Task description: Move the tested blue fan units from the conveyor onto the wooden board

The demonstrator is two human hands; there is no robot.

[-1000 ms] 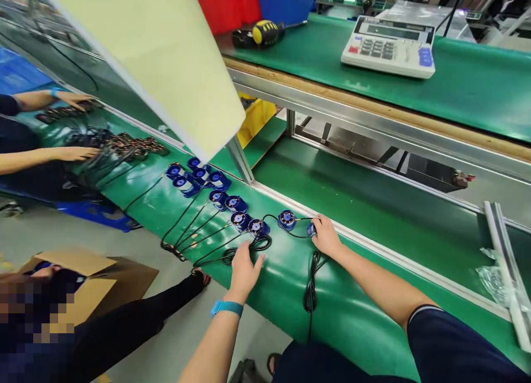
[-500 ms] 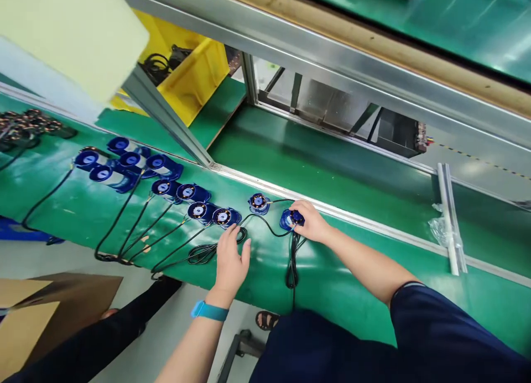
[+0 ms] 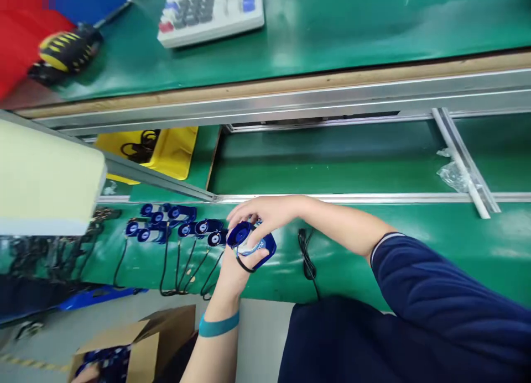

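Observation:
A blue cylindrical housing (image 3: 239, 234) with a pale printed label and a short black cable is held up between both hands over the bench. My right hand (image 3: 276, 213) grips it from above, fingers over the far side and thumb on the label. From below, my left hand (image 3: 236, 269) wraps it, with its thumb along the lower side. The open round end faces left. To the left, several similar blue housings (image 3: 180, 213) lie on the green bench (image 3: 352, 250), their black cables trailing to the front edge. A coiled black cable (image 3: 307, 256) lies right of my hands.
Above the bench runs a shelf (image 3: 332, 29) with a calculator (image 3: 211, 12) and a yellow-black screwdriver (image 3: 70, 48). A yellow bin (image 3: 178, 151) stands behind a metal post. Metal profiles (image 3: 467, 162) lie at right. Below left, another person's hand (image 3: 88, 373) is at a cardboard box (image 3: 143, 355).
My hands have come together, and one blue housing is now lifted between them. Earlier my left hand was open and apart from my right. The view has shifted, bringing the calculator and screwdriver in.

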